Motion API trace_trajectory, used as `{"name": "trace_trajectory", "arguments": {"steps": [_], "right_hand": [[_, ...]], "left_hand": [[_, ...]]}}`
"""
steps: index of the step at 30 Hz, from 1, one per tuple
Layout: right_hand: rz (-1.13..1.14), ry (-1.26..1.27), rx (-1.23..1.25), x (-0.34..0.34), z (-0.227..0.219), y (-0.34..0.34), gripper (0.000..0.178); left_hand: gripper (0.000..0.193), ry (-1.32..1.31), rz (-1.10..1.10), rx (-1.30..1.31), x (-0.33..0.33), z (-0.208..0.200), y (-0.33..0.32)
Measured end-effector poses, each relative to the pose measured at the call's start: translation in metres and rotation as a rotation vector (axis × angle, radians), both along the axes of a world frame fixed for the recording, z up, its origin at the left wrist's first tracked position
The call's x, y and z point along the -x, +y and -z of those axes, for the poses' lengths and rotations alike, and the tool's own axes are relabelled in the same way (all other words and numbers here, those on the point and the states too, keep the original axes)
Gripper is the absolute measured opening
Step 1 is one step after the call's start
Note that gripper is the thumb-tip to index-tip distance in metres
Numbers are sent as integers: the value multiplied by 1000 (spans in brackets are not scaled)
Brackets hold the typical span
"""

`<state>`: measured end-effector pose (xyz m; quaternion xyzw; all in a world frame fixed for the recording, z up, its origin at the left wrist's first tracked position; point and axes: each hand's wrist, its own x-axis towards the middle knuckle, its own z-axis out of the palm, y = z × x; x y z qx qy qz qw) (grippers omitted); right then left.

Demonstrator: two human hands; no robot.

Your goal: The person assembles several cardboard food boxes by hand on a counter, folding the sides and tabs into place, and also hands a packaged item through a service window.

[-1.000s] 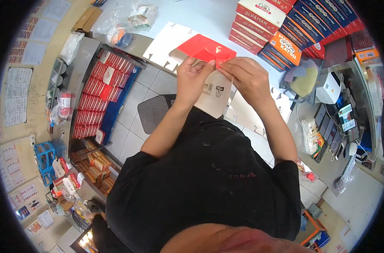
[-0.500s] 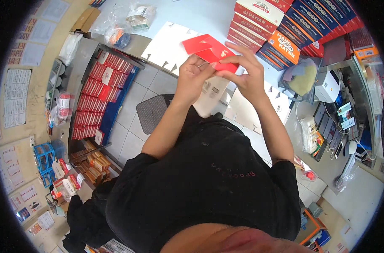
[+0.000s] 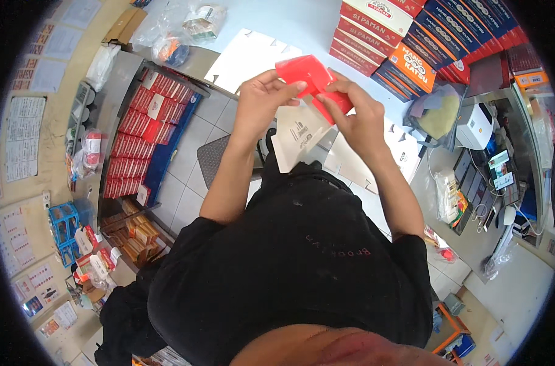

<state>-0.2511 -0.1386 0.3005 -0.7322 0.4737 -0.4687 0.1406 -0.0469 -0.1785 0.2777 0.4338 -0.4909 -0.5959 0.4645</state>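
Observation:
Both hands hold a partly folded cardboard food box (image 3: 308, 72) above the near edge of the table. Its bent flaps are glossy red, and a cream panel (image 3: 296, 139) with dark print hangs below them. My left hand (image 3: 262, 100) pinches the red part at its left side, thumb on top. On the right side, my right hand (image 3: 358, 113) grips a red flap between thumb and fingers. Behind the box, a flat white carton sheet (image 3: 244, 58) lies on the table. Another flat sheet (image 3: 396, 149) lies to the right, beneath my right forearm.
Stacked red boxes (image 3: 363, 36) and dark blue boxes (image 3: 454, 27) stand at the back right. A shelf (image 3: 186, 140) packed with red boxes is on the left. Plastic bags (image 3: 168, 46) lie at the back left. A grey stool (image 3: 213, 160) and a white printer (image 3: 474, 125) flank me.
The box has turned, with its red flaps shifting right and its cream panel showing more. My left hand has moved slightly left; my right hand has moved lower on the red flap.

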Motion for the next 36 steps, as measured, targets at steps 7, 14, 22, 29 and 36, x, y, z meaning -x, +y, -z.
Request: {"name": "trace_trajectory", "arguments": {"steps": [7, 14, 22, 29, 36], "right_hand": [[-88, -37, -93, -6, -5, 2, 31], [-465, -196, -269, 76, -30, -20, 37], [-585, -305, -253, 72, -33, -38, 42], [-164, -205, -329, 60, -56, 11, 42], [-195, 231, -53, 73, -60, 8, 36]], "left_hand": [[8, 299, 77, -63, 8, 21, 2], [16, 1, 606, 312, -53, -24, -12], [126, 685, 809, -54, 26, -7, -32], [96, -60, 466, 528, 14, -22, -19], [89, -319, 473, 774, 15, -33, -14]]}}
